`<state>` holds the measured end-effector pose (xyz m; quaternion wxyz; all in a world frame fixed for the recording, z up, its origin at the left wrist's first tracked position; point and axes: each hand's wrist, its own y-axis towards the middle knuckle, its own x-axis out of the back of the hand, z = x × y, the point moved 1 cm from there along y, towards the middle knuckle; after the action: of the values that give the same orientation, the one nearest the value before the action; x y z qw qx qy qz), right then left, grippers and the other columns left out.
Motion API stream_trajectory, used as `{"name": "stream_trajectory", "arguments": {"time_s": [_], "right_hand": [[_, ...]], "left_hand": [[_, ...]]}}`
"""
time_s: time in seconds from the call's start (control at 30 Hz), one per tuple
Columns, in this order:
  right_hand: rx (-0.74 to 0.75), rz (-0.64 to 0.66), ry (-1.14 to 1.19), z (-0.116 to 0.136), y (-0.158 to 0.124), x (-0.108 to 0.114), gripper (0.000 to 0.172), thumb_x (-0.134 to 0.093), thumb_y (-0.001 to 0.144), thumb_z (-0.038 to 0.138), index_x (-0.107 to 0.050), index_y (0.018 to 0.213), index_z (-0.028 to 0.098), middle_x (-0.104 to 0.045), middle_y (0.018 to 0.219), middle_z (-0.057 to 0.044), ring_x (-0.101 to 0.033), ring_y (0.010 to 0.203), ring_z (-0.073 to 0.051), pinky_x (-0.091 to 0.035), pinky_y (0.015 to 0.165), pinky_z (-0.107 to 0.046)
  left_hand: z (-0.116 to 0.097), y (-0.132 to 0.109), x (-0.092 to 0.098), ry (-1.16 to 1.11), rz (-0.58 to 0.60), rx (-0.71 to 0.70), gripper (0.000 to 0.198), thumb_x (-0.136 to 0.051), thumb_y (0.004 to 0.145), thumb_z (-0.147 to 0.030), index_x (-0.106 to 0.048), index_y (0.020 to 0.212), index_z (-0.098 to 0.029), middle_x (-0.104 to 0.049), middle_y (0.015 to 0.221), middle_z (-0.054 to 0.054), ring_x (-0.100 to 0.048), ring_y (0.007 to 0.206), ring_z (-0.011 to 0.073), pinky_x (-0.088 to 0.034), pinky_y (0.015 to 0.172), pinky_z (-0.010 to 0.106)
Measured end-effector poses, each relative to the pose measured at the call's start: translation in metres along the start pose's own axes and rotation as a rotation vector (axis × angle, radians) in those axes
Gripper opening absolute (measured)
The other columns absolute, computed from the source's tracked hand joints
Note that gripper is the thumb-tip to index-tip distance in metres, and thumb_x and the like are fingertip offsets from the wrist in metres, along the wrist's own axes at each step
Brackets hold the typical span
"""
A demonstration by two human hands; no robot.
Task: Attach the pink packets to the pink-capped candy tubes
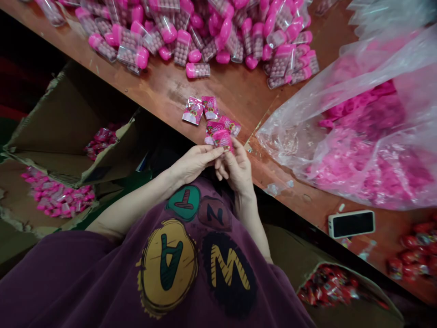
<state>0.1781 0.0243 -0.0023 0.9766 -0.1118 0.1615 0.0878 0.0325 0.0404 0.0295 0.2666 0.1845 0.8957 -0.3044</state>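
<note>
A small glossy pink sachet [222, 138] sits between the two hands, just beyond the fingertips, above the near edge of the table [246, 93]. The left hand [193, 165] comes in from the left, its thumb and fingers pinching the sachet's near left part. The right hand [241, 171] grips the near right part between thumb and forefinger, its other fingers curled in toward the left hand. The held sachet overlaps, in this view, part of a loose group of similar printed sachets [193, 110] lying on the table just past the hands: two side by side farther off to the left, and two nearer, right behind the held one.

Farther back, well apart from the hands, spreads a heap of clear containers with pink caps [182, 48], filled with small pale pink balls. One capped container [198, 70] lies on its side at the heap's near edge.

To the right of the hands a translucent plastic bag [290, 123] holds many bright pink pieces [358, 102]. Nearer on the right lies a smartphone [352, 224] with a dark screen, and red wrapped items [416, 250] are at the far right. Left of the table, a cardboard box [44, 123] contains pink packets [102, 141].
</note>
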Motion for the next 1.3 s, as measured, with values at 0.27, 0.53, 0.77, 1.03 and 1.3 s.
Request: {"name": "stream_trajectory", "arguments": {"time_s": [0.27,0.53,0.77,1.03,1.3], "right_hand": [[0.277,-0.38,-0.738,0.042,0.049,0.041,0.067,-0.053,0.105,0.057,-0.037,0.16,0.022,-0.072,0.091,-0.004,-0.07,0.07,-0.014,-0.056,0.07,-0.03],[0.348,-0.111,-1.39,-0.02,0.015,-0.005,0.052,-0.063,0.101,0.05,-0.063,0.143,0.019,-0.059,0.15,-0.022,-0.052,0.136,-0.041,-0.042,0.112,-0.063],[0.46,-0.065,-1.339,-0.04,0.007,0.008,0.029,-0.053,0.106,0.024,-0.075,0.124,0.028,-0.072,0.131,-0.013,-0.06,0.12,-0.03,-0.046,0.101,-0.052],[0.486,-0.126,-1.156,-0.034,0.022,0.009,0.017,-0.054,0.102,0.022,-0.069,0.095,0.022,-0.073,0.101,-0.01,-0.064,0.101,-0.025,-0.049,0.094,-0.048],[0.482,0.075,-1.232,-0.019,0.002,0.034,0.017,-0.059,0.103,0.025,-0.072,0.093,0.023,-0.075,0.112,-0.011,-0.063,0.105,-0.025,-0.053,0.094,-0.048]], "left_hand": [[0.006,-0.007,0.033,0.109,-0.348,0.022,0.037,-0.079,0.089,-0.045,-0.073,0.075,-0.011,-0.075,0.067,0.009,-0.072,0.061,0.0164,-0.052,0.071,0.029],[0.01,-0.001,0.048,0.138,-0.479,-0.049,0.044,-0.081,0.083,-0.055,-0.07,0.074,-0.013,-0.07,0.06,0.004,-0.067,0.054,0.0139,-0.05,0.066,0.027],[0.019,0.009,0.051,0.127,-0.415,0.058,0.052,-0.087,0.075,-0.061,-0.075,0.079,-0.011,-0.076,0.068,0.009,-0.071,0.059,0.0156,-0.05,0.066,0.027],[0.009,0.012,0.04,0.131,-0.421,0.071,0.039,-0.083,0.081,-0.048,-0.072,0.073,-0.012,-0.074,0.063,0.01,-0.068,0.049,0.0161,-0.049,0.057,0.027],[0.007,0.021,0.036,0.693,-0.563,-0.074,0.039,-0.065,0.095,-0.044,-0.066,0.066,-0.018,-0.069,0.058,0.005,-0.068,0.052,0.0183,-0.051,0.058,0.028]]}}
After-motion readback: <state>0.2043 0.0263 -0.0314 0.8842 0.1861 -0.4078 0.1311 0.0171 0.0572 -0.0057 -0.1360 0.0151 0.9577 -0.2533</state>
